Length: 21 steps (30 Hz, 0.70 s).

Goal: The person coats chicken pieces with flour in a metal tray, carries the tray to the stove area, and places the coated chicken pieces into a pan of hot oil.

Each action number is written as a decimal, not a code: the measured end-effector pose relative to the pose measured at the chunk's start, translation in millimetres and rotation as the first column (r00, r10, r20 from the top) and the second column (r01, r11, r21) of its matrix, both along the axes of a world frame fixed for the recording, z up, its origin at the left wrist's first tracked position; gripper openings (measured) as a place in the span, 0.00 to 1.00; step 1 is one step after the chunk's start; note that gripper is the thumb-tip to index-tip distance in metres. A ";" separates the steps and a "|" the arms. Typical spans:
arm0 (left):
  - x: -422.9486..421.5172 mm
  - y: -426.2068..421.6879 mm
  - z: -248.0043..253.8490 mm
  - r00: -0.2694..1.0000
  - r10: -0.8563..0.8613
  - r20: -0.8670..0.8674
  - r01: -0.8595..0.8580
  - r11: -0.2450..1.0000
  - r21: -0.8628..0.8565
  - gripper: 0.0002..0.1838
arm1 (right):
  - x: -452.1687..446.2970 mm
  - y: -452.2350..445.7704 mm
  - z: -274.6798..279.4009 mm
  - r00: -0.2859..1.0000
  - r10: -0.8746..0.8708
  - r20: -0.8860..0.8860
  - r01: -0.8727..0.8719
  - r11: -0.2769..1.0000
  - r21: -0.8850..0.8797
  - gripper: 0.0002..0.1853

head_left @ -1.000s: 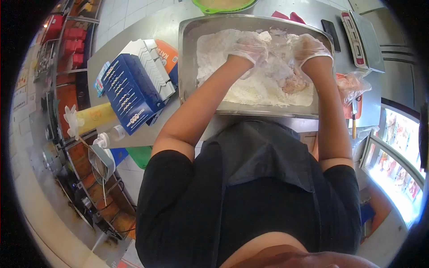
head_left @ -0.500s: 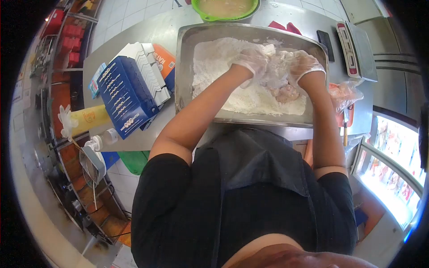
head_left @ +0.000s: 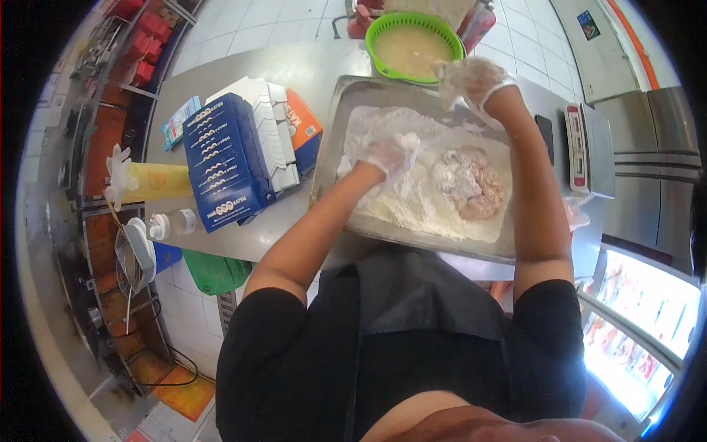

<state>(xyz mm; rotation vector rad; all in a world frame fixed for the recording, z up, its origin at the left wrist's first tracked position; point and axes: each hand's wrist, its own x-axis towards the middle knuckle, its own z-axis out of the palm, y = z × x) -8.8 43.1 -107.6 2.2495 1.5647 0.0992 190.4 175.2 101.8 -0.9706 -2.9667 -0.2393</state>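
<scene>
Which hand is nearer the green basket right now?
Right. The right hand is by the green basket's near-right rim, contact unclear; the left hand is farther off, at the white powder in the metal tray.

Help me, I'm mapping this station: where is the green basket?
In the head view, the green basket is at top centre, by the far edge of the metal tray, beside the right hand.
</scene>
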 end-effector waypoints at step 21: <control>-45.8 113.8 151.7 0.994 -0.102 0.040 0.070 0.876 0.478 0.14 | 3.5 13.5 -40.6 0.938 -0.172 -0.300 0.197 0.979 0.052 0.11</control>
